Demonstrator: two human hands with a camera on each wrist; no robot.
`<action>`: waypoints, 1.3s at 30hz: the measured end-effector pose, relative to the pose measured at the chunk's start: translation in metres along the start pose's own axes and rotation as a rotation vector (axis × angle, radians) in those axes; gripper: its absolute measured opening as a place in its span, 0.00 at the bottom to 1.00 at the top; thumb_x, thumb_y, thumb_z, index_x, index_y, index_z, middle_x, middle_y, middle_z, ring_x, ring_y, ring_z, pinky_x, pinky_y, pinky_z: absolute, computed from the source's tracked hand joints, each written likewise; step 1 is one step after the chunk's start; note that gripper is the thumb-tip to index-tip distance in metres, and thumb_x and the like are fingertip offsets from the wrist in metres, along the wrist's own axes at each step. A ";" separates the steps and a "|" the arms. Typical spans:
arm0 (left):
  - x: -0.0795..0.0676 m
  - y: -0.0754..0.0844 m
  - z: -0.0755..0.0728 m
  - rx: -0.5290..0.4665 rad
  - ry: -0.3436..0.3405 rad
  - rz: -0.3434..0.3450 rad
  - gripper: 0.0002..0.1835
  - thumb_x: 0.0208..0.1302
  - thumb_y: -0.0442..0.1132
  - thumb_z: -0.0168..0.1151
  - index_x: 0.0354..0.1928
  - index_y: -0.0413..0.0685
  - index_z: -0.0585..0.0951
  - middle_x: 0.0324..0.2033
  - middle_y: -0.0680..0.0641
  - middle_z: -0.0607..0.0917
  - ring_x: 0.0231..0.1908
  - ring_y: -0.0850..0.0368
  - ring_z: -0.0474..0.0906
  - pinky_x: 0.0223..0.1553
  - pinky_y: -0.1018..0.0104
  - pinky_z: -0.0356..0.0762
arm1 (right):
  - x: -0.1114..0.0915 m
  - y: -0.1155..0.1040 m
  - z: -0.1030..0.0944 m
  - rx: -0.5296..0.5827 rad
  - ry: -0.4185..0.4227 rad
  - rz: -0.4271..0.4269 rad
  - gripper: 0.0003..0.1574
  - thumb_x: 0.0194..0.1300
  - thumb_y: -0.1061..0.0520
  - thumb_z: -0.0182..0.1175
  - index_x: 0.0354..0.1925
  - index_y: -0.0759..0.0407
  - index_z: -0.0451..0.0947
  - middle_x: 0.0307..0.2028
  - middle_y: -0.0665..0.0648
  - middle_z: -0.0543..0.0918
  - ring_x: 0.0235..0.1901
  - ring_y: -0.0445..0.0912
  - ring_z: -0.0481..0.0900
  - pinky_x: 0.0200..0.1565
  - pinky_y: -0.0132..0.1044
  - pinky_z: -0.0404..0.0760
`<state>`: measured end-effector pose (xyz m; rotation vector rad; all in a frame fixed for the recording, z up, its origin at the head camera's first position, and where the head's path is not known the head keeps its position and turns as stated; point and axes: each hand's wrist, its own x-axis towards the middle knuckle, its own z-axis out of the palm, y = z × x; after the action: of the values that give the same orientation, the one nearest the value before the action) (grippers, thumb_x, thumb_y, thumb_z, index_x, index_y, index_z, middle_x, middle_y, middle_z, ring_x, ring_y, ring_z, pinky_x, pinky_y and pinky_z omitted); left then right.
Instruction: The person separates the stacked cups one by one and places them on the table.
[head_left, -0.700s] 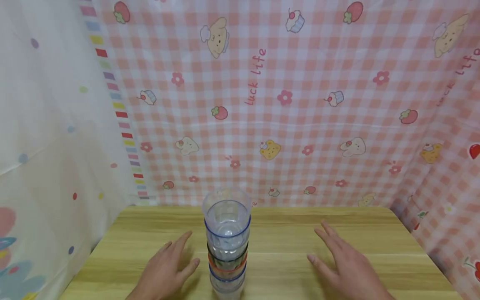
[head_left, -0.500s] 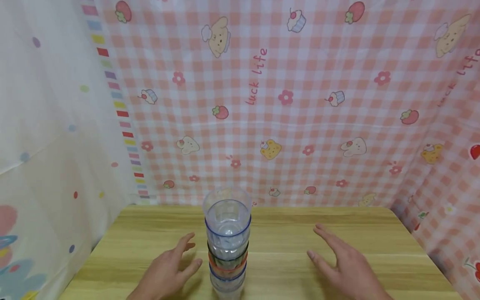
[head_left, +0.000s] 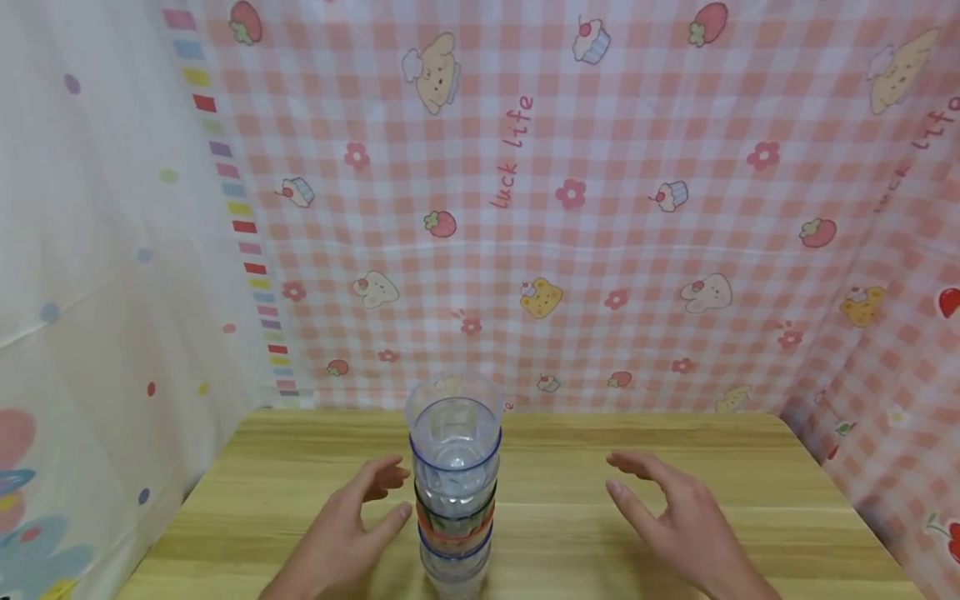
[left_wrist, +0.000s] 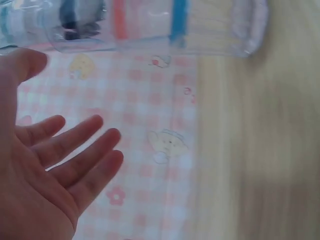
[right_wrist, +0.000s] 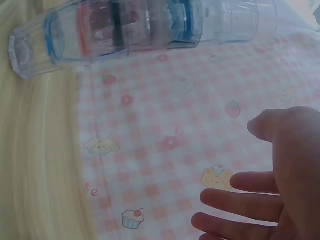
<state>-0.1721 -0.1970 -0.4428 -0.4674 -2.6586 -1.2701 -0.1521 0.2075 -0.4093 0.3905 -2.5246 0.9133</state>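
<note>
A tall stack of clear plastic cups (head_left: 456, 487) stands upright on the table, with blue, dark and orange-red rims showing. My left hand (head_left: 337, 533) is just left of the stack, thumb and fingers spread and bent a little. In the left wrist view a gap shows between the left hand (left_wrist: 60, 175) and the cups (left_wrist: 145, 25). Farther off, to the right of the stack, my right hand (head_left: 686, 525) hovers with relaxed fingers. Nothing is in the right hand (right_wrist: 285, 180) in the right wrist view, where the stacked cups (right_wrist: 145, 30) appear beyond it.
The wooden table (head_left: 555, 450) reaches back to a pink checked cloth (head_left: 465, 167) with cartoon prints. A white dotted cloth (head_left: 112, 292) hangs at the left, and more checked cloth (head_left: 900, 375) at the right.
My left hand has moved right, nearer the stack, and its fingers have bent more. The right hand has shifted slightly left, its fingers bending inward. The cups stay in place.
</note>
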 end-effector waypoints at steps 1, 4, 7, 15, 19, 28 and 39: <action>0.001 0.001 0.000 -0.010 0.023 0.052 0.25 0.77 0.43 0.68 0.71 0.50 0.75 0.59 0.50 0.88 0.59 0.50 0.86 0.63 0.52 0.85 | 0.001 -0.001 0.000 0.003 0.006 -0.008 0.18 0.76 0.49 0.69 0.61 0.48 0.86 0.55 0.45 0.92 0.53 0.50 0.90 0.52 0.50 0.89; 0.003 0.004 -0.001 -0.041 0.081 0.202 0.21 0.79 0.35 0.64 0.70 0.46 0.76 0.58 0.49 0.88 0.58 0.53 0.86 0.60 0.56 0.86 | 0.005 -0.006 -0.001 0.016 0.019 -0.033 0.16 0.76 0.51 0.69 0.60 0.47 0.86 0.55 0.45 0.92 0.52 0.50 0.90 0.51 0.49 0.89; 0.006 0.008 -0.002 -0.093 0.090 0.285 0.20 0.80 0.32 0.58 0.71 0.46 0.75 0.60 0.47 0.87 0.60 0.57 0.84 0.60 0.58 0.86 | 0.008 -0.009 -0.001 0.031 0.027 -0.053 0.16 0.76 0.52 0.69 0.59 0.48 0.87 0.55 0.45 0.92 0.52 0.48 0.89 0.51 0.47 0.89; 0.013 0.016 0.002 -0.287 0.080 0.405 0.25 0.80 0.25 0.49 0.74 0.46 0.72 0.64 0.42 0.84 0.65 0.64 0.79 0.63 0.59 0.84 | 0.015 -0.018 0.001 0.116 0.066 -0.134 0.19 0.74 0.57 0.69 0.61 0.47 0.86 0.55 0.45 0.91 0.49 0.41 0.87 0.51 0.39 0.87; 0.013 0.022 0.006 -0.366 0.096 0.451 0.25 0.80 0.28 0.52 0.75 0.40 0.71 0.66 0.50 0.83 0.65 0.63 0.80 0.64 0.60 0.83 | 0.019 -0.025 0.003 0.211 0.051 -0.144 0.22 0.74 0.59 0.69 0.63 0.46 0.84 0.56 0.45 0.91 0.49 0.38 0.87 0.53 0.35 0.86; 0.014 0.039 0.013 -0.468 0.128 0.448 0.30 0.80 0.38 0.62 0.77 0.37 0.67 0.67 0.59 0.81 0.67 0.65 0.78 0.66 0.67 0.78 | 0.031 -0.045 0.010 0.375 0.046 -0.229 0.27 0.72 0.65 0.69 0.66 0.52 0.82 0.58 0.53 0.90 0.54 0.40 0.88 0.58 0.32 0.85; 0.019 0.054 0.023 -0.485 0.167 0.420 0.40 0.77 0.54 0.65 0.81 0.46 0.62 0.70 0.39 0.80 0.67 0.57 0.80 0.69 0.67 0.76 | 0.044 -0.073 0.024 0.501 0.022 -0.332 0.33 0.70 0.68 0.69 0.70 0.55 0.78 0.61 0.56 0.89 0.58 0.45 0.87 0.60 0.35 0.85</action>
<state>-0.1715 -0.1435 -0.4124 -0.8817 -1.9595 -1.7053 -0.1685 0.1321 -0.3657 0.9119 -2.0942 1.3891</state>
